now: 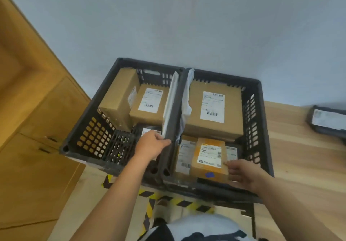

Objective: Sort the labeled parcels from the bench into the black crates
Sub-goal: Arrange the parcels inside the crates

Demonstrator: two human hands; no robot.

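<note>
Fingers (230,165) spread, my right hand (243,173) seats the small parcel (209,157) in the right crate (251,109); my left hand (151,145) grips the middle rim (168,156); release next.

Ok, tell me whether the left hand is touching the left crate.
Touching. In the head view the left hand grips the left crate by its right-side rim, fingers curled over it.

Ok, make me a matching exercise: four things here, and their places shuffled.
1. left hand
2. right hand
3. tall upright brown cardboard box
4. large flat white-labelled cardboard box

A. far end, right black plastic crate
B. gripping the crates' shared rim
C. touching the small orange-taped cardboard parcel
D. far left corner, left black plastic crate

Pairs: 1-B, 2-C, 3-D, 4-A
</note>
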